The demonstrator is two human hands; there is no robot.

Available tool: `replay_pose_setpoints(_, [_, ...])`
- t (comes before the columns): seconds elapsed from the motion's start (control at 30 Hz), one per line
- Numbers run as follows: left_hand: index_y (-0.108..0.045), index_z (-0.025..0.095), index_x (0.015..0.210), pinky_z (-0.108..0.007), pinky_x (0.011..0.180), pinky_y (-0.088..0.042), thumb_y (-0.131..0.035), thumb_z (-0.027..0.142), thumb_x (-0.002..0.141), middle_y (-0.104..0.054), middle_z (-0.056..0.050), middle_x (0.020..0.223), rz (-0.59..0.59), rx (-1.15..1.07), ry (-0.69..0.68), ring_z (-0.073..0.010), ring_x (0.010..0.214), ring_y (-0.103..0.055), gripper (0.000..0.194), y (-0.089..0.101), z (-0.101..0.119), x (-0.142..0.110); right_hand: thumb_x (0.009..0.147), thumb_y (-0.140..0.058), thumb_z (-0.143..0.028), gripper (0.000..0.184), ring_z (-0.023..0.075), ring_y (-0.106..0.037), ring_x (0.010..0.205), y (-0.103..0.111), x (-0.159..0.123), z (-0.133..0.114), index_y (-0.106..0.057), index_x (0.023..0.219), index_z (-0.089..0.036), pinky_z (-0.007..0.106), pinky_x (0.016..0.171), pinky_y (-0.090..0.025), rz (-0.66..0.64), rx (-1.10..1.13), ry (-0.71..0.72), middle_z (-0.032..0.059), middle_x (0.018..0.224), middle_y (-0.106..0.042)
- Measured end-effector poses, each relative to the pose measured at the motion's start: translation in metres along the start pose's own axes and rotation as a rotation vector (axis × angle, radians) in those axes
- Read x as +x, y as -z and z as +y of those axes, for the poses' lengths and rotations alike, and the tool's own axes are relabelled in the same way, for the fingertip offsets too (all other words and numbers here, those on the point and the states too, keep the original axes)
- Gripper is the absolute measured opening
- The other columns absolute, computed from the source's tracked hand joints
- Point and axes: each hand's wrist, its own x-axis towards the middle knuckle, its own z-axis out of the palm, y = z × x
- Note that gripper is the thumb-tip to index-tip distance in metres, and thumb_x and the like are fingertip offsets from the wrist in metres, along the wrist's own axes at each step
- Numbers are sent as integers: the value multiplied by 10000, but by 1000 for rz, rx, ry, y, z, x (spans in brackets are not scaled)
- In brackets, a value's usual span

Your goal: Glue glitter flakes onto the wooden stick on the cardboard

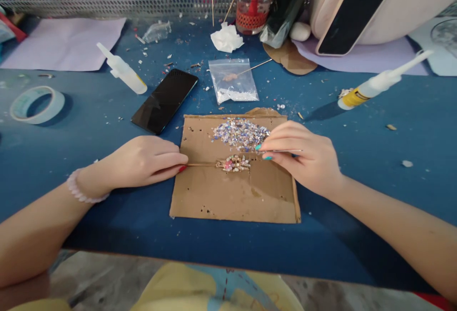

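Observation:
My left hand (152,161) pinches the end of a thin brown stick (202,164) at the left side of a cardboard sheet (221,199). The stick's other end carries a cluster of small clear and pink rhinestones (233,163) and rests on the cardboard. Fingers closed, my right hand (305,156) holds a thin tool (285,150) just right of a loose pile of rhinestones (241,133). The tool's tip is too fine to make out, and my fingers partly cover its shaft.
Behind the cardboard lie a black phone (166,99) and a zip bag (233,82). Glue bottles stand left (124,73) and right (371,87). A tape roll (37,105) lies far left. Crumpled tissue (227,38), a jar (254,6) and a pale bag (385,6) are at the back.

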Motion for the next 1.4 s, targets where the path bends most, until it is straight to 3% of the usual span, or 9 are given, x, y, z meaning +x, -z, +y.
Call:
replay_pose_setpoints(0.3, [-653,219,1054,-293,660,-509,-606,216,923,-704,-37,877,52,3,-5,-180,761,-666,139,5,-3,-7,898,-673,-175,108,170,-696,818,-2,0,0,-718,921,-270,342,762,-559,23,35,14,-9,834,-773])
replay_pose_setpoints(0.4, [-634,212,1010,-290,733,-539,-556,183,947,-689,-33,916,136,-87,163,-168,821,-657,104,7,0,1,902,-664,-165,112,169,-692,808,-2,-1,0,-717,924,-260,339,756,-559,38,47,15,-3,828,-772])
replay_pose_setpoints(0.5, [-604,194,1093,-358,934,-534,-529,201,975,-633,-67,1083,243,-100,420,-190,1013,-620,141,9,-3,15,900,-670,-182,99,171,-696,813,-1,-2,-1,-723,927,-261,340,765,-559,38,59,7,1,830,-772])
replay_pose_setpoints(0.6, [-507,169,1291,-540,1148,-381,-554,232,979,-510,-122,1342,188,-13,503,-283,1278,-488,321,6,-21,25,903,-669,-202,81,169,-698,810,0,-2,-1,-726,925,-256,337,768,-557,55,77,12,7,827,-770])
replay_pose_setpoints(0.67, [-440,174,1374,-579,1186,-323,-627,290,949,-421,-140,1453,180,62,539,-336,1372,-393,478,2,-40,30,912,-659,-211,74,162,-691,789,1,-2,0,-721,919,-250,330,760,-553,65,84,20,8,814,-764])
replay_pose_setpoints(0.8, [-348,106,1438,-481,1177,-369,-610,303,969,-431,-169,1445,171,39,552,-290,1348,-418,573,-7,-74,35,918,-649,-197,62,159,-682,770,2,-3,1,-701,916,-230,334,749,-547,55,113,39,17,799,-750])
replay_pose_setpoints(0.9, [-347,96,1448,-469,1126,-413,-627,339,958,-460,-173,1435,164,54,585,-298,1303,-463,614,-8,-85,39,909,-659,-187,55,158,-682,768,3,-2,3,-698,925,-222,337,747,-545,47,155,48,18,800,-748])
replay_pose_setpoints(1.2, [-291,166,1512,-395,929,-503,-676,345,921,-401,-166,1508,191,116,640,-316,1267,-508,728,-5,-82,51,894,-677,-188,70,161,-687,762,6,-2,6,-709,941,-229,348,746,-553,48,216,11,15,801,-750])
replay_pose_setpoints(1.4, [-244,175,1516,-401,972,-473,-645,355,949,-378,-159,1514,246,135,578,-320,1328,-451,717,-3,-76,52,895,-672,-179,74,165,-686,759,7,-2,8,-702,946,-224,355,735,-557,44,239,-6,18,797,-746])
